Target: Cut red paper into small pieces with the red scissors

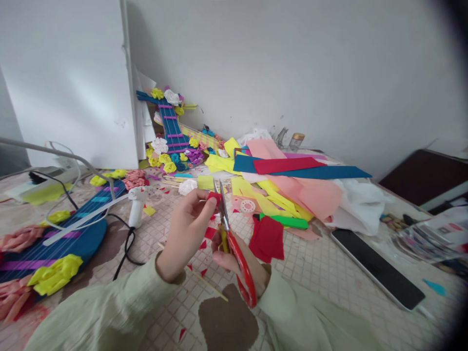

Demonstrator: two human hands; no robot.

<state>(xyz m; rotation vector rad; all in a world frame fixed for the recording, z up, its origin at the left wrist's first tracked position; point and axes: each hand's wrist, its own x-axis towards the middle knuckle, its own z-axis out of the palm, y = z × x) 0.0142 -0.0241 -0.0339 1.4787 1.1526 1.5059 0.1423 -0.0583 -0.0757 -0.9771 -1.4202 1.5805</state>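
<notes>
Between the thumb and fingers of my left hand (190, 226) is a small piece of red paper (213, 196). My right hand (239, 256) is wrapped around red-handled scissors (241, 258), whose blades point up and away, slightly parted, right at the paper's edge. A bit of yellow shows by the right fingers, and I cannot make out what it is. Just right of that hand lies a stack of red paper (267, 239). Small red scraps (203, 243) are scattered beneath both hands.
A glue gun (136, 207) with a black cord stands at left, near a blue flower-decorated guitar shape (84, 229). Another decorated guitar shape (171, 122) leans at the back. Coloured paper strips (300, 168) pile up behind; a phone (378, 268) lies at right, a green cutter (288, 222) nearer the middle.
</notes>
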